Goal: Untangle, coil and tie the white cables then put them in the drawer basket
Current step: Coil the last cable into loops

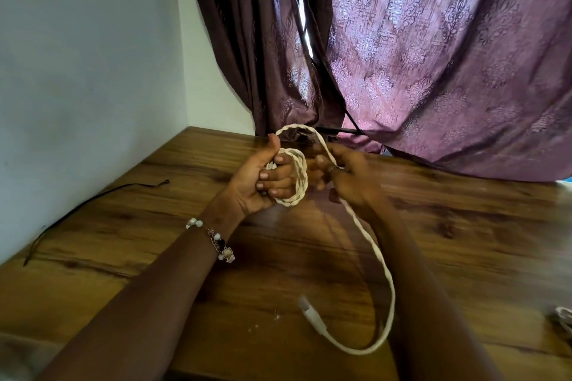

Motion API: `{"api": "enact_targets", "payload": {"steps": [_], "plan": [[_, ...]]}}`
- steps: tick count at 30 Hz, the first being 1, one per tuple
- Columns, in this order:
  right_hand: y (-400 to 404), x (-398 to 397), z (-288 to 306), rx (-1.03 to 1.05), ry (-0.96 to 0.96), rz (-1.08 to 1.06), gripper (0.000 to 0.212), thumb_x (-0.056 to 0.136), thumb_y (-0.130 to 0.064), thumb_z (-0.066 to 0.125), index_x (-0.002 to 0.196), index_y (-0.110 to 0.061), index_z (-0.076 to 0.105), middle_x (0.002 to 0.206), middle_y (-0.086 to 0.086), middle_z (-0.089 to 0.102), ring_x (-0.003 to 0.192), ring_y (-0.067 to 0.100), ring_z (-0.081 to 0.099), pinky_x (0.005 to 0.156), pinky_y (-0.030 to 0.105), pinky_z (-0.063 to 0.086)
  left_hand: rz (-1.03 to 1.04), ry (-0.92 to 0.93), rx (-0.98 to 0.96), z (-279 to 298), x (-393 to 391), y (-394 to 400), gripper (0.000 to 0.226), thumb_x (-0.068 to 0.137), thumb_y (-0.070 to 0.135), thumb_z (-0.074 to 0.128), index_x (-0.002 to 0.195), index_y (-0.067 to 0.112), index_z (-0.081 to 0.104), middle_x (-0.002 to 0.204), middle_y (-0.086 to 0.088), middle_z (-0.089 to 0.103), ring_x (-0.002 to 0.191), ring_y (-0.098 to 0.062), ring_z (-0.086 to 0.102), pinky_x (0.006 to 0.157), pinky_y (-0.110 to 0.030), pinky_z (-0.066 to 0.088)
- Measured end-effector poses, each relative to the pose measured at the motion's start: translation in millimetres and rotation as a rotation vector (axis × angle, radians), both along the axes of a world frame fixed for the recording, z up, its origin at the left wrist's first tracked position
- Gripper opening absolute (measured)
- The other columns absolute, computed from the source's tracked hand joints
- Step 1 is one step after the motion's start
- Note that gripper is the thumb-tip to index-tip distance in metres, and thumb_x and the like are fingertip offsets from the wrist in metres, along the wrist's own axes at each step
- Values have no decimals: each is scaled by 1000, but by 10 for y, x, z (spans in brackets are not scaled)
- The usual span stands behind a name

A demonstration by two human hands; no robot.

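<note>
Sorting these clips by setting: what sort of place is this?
Probably a room in a home. A wood-grain table stands in the corner against a plain painted wall, with patterned purple curtains hanging behind it, likely over a window.

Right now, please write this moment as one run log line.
left hand: holds coil | right hand: feeds white cable | plug: loose | step: coiling

Both forearms are bare, with no sleeves in view. The left wrist wears a bracelet (213,240) of round beads, some white and pearly, some pinkish, at least one dark, strung on a thin metal-looking chain with a small pale charm hanging from it. The right hand (349,179) shows a dark ring (331,168) on one finger, blurred. The fingernails on the left hand (263,179) are short and plain.
</note>
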State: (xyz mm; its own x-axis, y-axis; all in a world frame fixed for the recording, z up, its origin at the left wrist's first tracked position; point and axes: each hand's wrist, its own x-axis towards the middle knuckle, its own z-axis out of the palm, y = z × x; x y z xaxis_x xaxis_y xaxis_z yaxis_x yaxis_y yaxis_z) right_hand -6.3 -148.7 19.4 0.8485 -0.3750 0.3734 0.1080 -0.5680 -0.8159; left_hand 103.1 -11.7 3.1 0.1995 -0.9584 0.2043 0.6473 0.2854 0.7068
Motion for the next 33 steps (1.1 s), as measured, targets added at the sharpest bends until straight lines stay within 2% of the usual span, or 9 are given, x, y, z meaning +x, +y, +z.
{"api": "enact_targets", "payload": {"steps": [3,6,9,15,19,22,25,28,33], "plan": [[121,35,-20,32,-33,200,25,96,2,48,118,7,57,62,-16,61,52,-8,55,47,6,40,-21,-13,-8,-44,-9,-27,46,85,51,46,56,17,51,31,7,38,25,-4,17,32,-14,35],[87,-23,-28,55,22,293,35,88,14,52,121,1,55,89,-6,66,73,-6,62,64,11,49,-45,-23,-17,-53,6,-9,44,81,49,61,54,15,52,31,6,41,22,-3,33,34,-15,40],[16,-34,-60,142,68,292,42,82,20,55,112,-10,58,94,2,67,83,8,65,80,29,56,9,-73,54,-76,-14,-28,44,74,53,62,54,15,52,33,5,41,23,-4,36,38,-17,43],[25,-8,-84,-110,89,181,46,85,20,43,106,-19,56,91,-3,65,79,0,65,62,17,53,114,-129,159,-109,-7,-46,53,50,42,91,72,7,58,38,5,39,31,-7,39,53,-25,52],[26,-41,-93,153,149,255,28,94,8,47,115,-6,57,97,23,66,77,39,69,47,35,57,46,-85,166,-12,9,8,57,69,67,54,68,11,52,34,10,32,27,-2,24,39,-16,36],[-69,-122,-77,349,139,248,16,91,6,53,103,-1,61,77,17,71,53,29,68,36,25,48,4,-39,127,70,16,59,66,62,79,39,62,13,48,33,10,28,29,-3,12,32,-12,28],[-274,-189,-75,402,19,76,13,83,6,63,92,-3,66,66,9,71,29,10,47,29,11,24,-3,-78,135,90,102,140,56,65,72,51,59,16,50,36,9,18,31,-3,10,30,-13,30],[-469,-249,-86,475,-119,30,12,79,5,66,86,-5,68,62,9,68,32,7,37,36,13,23,9,-134,140,70,162,175,41,70,50,74,59,16,52,35,8,22,28,-4,14,30,-13,32],[-534,-282,-108,243,10,7,20,85,9,59,104,4,67,73,12,65,45,9,42,42,17,32,191,-52,160,60,135,91,48,95,41,38,54,17,49,31,8,27,21,-2,24,32,-13,25]]}}
